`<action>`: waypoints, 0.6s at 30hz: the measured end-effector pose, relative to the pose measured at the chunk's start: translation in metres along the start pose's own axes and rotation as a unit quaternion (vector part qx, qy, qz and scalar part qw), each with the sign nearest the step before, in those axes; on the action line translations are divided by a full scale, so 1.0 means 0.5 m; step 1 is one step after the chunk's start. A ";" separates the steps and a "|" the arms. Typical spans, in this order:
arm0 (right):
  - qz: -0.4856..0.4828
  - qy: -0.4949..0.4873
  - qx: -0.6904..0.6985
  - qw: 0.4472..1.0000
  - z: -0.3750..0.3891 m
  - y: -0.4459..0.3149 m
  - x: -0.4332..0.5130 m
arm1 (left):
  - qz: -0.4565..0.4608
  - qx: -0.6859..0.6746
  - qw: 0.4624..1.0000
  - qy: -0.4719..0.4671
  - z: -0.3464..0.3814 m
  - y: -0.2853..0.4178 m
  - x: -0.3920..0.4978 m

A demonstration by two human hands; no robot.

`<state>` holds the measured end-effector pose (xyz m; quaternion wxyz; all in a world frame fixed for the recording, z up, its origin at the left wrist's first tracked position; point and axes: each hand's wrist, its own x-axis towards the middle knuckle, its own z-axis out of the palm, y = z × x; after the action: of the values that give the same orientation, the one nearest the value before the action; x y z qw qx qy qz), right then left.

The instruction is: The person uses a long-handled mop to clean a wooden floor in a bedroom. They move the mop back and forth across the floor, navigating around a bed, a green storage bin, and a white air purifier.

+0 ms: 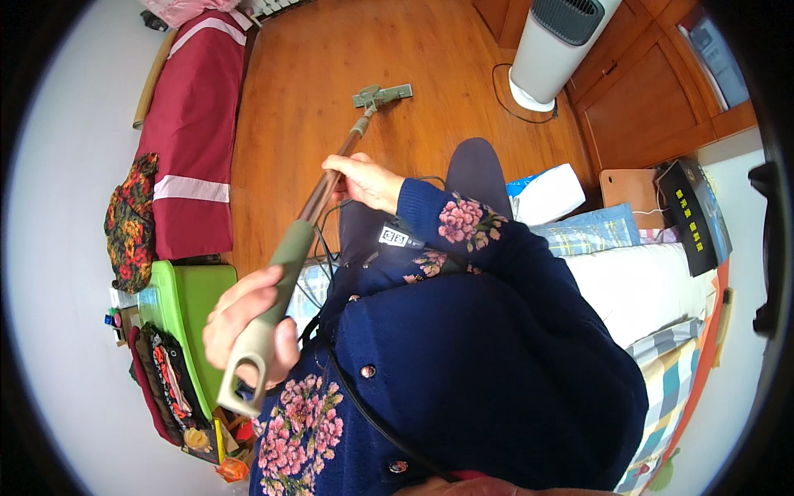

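A flat mop with a brown pole (317,201) slants up through the middle of the view. My left hand (248,322) is wrapped around its green grip (293,251), just above the beige end loop (248,378). Farther along, my right hand (365,183) holds the brown pole between thumb and fingers. The flat grey-green mop head (392,94) rests on the wooden floor (298,68), beyond both hands. The underside of the mop head is hidden.
A maroon cover (198,124) lies over a long, low item on the left, near a green plastic bin (205,297). A white tower appliance (546,62) with a black cord (518,115) stands at upper right beside wooden cabinets (645,105). Bedding (620,285) lies at right.
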<state>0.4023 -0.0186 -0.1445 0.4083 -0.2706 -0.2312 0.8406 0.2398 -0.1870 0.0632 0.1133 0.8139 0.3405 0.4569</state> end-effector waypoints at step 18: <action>-0.073 0.123 -0.001 0.990 -0.330 -0.350 0.439 | -0.307 -0.275 0.895 -0.170 0.170 -0.553 0.307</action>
<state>0.4925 0.2852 -0.2197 0.4938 -0.3545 -0.1996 0.7685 0.2388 0.1304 -0.0187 0.5231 0.6706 0.4100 0.3295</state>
